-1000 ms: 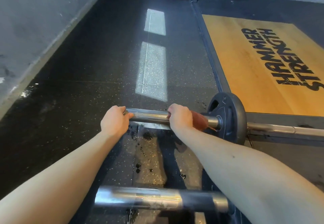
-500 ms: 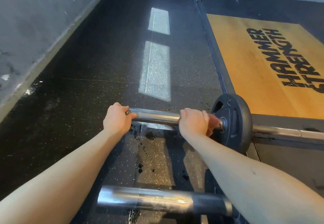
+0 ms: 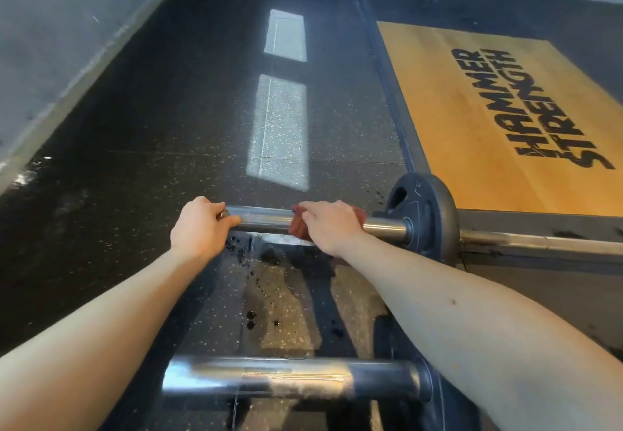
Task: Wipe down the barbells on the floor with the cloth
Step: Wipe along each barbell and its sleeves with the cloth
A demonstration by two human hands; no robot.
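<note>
Head camera gives me the left hand (image 3: 199, 225) clenched round the free end of the far barbell (image 3: 263, 220) and the right hand (image 3: 332, 226) gripping the red cloth (image 3: 296, 225) wrapped on its sleeve, near the plate (image 3: 426, 214), so I judge a loose wrap could bunch and skip metal, or the bar could roll.

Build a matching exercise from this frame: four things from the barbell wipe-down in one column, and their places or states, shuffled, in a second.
Column one
1. cloth
2. left hand
3. black plate
4. near bar

Column two
A. lies untouched at the bottom of the view
B. grips the end of the far bar
C. held against the far bar under the right hand
D. stands upright on the far bar beside the wooden platform

Pairs: 1-C, 2-B, 3-D, 4-A
</note>
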